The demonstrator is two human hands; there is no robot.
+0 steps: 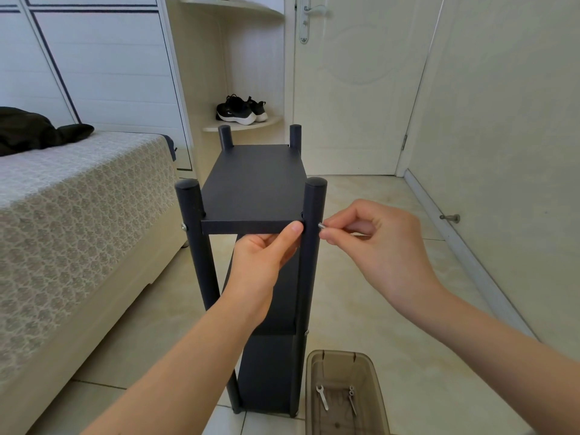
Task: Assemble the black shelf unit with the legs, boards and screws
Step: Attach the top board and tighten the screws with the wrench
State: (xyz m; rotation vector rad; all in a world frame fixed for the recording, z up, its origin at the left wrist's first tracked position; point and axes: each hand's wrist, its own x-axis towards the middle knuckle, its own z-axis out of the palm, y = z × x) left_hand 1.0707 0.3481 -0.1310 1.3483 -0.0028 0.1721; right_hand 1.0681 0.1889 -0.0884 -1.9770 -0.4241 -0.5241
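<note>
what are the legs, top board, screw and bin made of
Legs: matte black round posts, painted metal or wood, unclear.
Top board: matte black, finely textured, likely coated board.
Screw: shiny bare metal.
Bin: translucent brown plastic, contents show through.

Your shelf unit [254, 183] was matt black throughout, boards and legs alike, and your screw [322, 226] was bright silver. Your bedcover [62, 215] carried a cream-and-beige lattice pattern, and the garment [31, 130] was plain black. The bin [314, 362] was translucent brown, your floor tiles [392, 309] pale cream, and the sneakers [240, 111] black with white soles.
</note>
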